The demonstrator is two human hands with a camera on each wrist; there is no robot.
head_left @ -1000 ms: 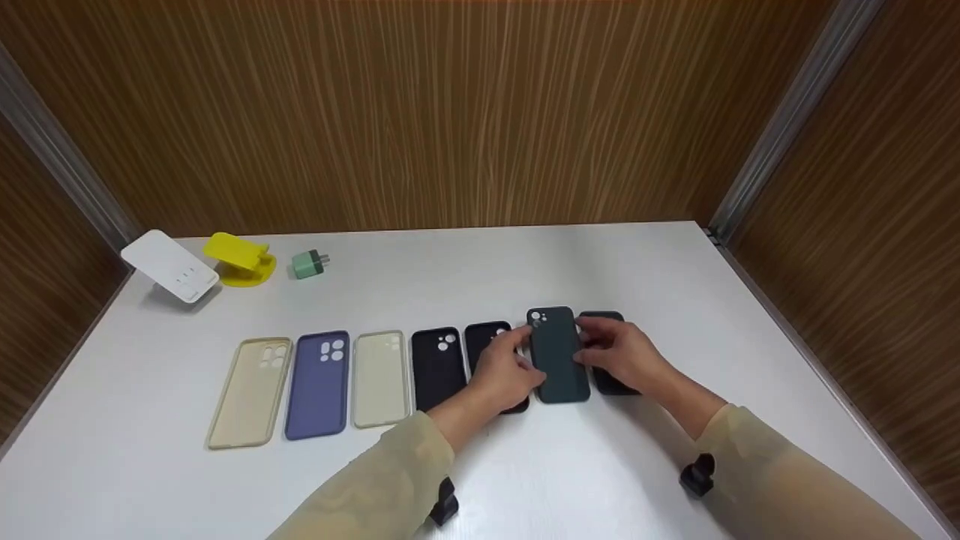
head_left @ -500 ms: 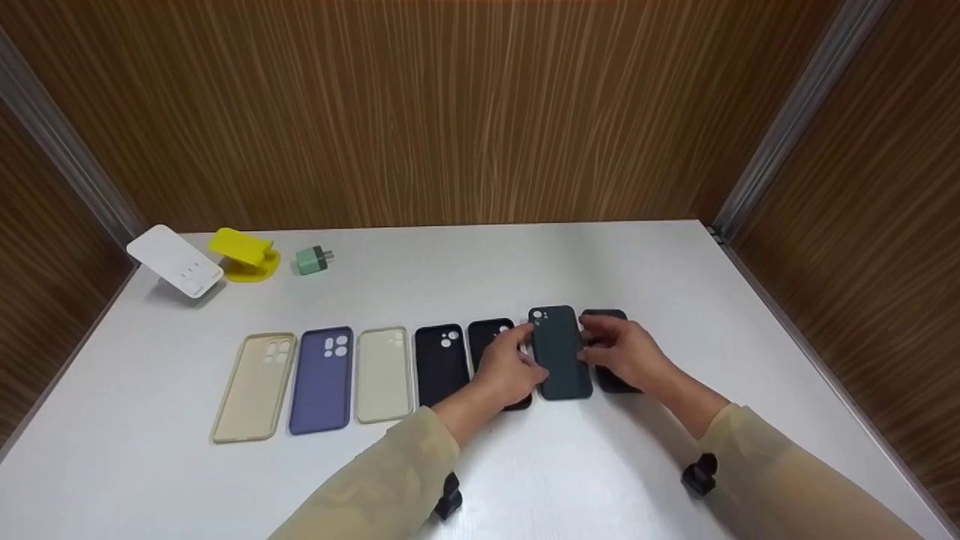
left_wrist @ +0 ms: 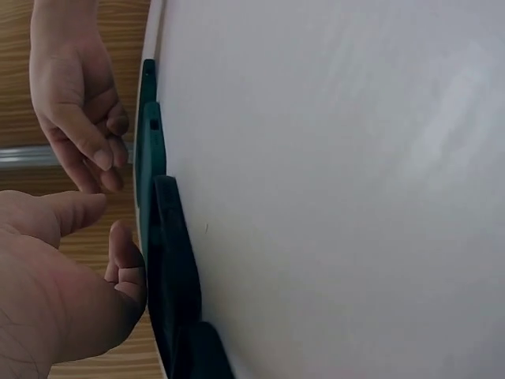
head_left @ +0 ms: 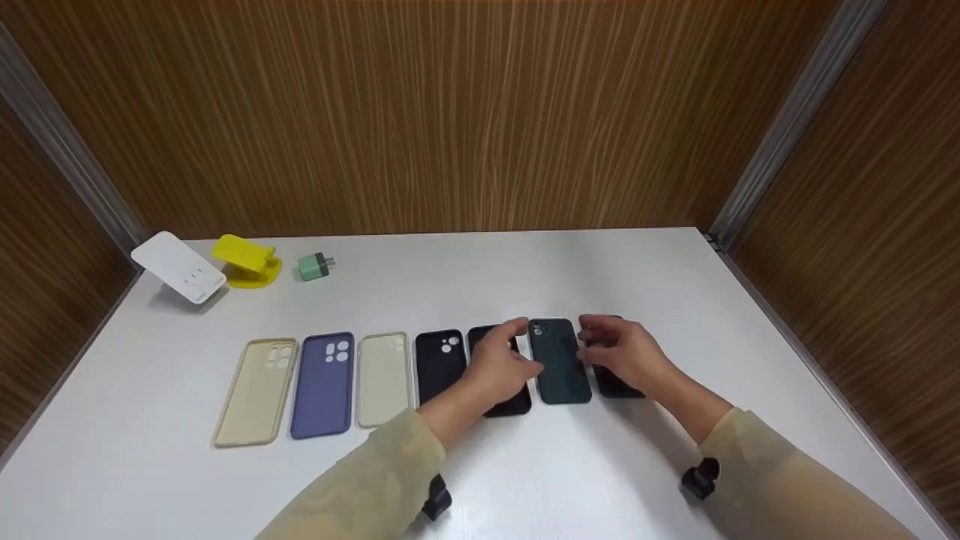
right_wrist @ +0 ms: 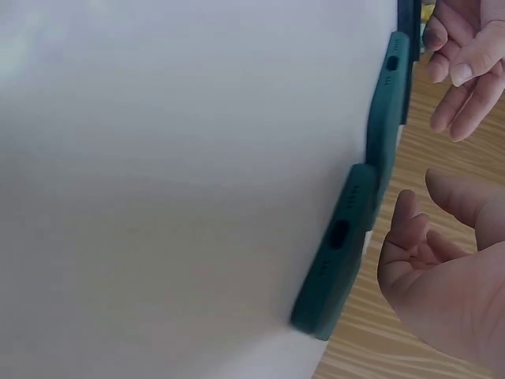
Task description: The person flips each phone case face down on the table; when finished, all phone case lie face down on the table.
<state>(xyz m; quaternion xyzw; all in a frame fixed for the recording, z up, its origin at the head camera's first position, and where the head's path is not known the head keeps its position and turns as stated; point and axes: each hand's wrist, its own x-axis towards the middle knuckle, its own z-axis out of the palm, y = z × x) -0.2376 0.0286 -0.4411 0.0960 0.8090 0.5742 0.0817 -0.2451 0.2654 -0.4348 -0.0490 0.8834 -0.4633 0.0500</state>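
A dark green phone case (head_left: 561, 367) lies back up on the white table, between both hands in the head view. My left hand (head_left: 495, 367) hovers just off its left edge, thumb and fingers apart, over a black phone case (head_left: 514, 405) that it partly covers. Close by the green case's right edge is my right hand (head_left: 630, 351), its fingers loosely bent with nothing between them. Beneath this hand lies another dark phone case (head_left: 619, 386), partly hidden. In the right wrist view, the ends of two green cases (right_wrist: 335, 245) show their charging-port slots, apart from the hand.
Leftward the row continues with a black case (head_left: 439, 364), a cream case (head_left: 382, 382), a purple case (head_left: 322, 397) and a beige case (head_left: 251, 405). Behind stand a white stand (head_left: 180, 270), a yellow phone stand (head_left: 251, 262) and a green charger plug (head_left: 313, 267). Wood-grain panels wall the table.
The green phone case, earlier held at its sides by both hands, has gone down flat in the row. My left hand has let go and drawn slightly left; the right has barely moved.
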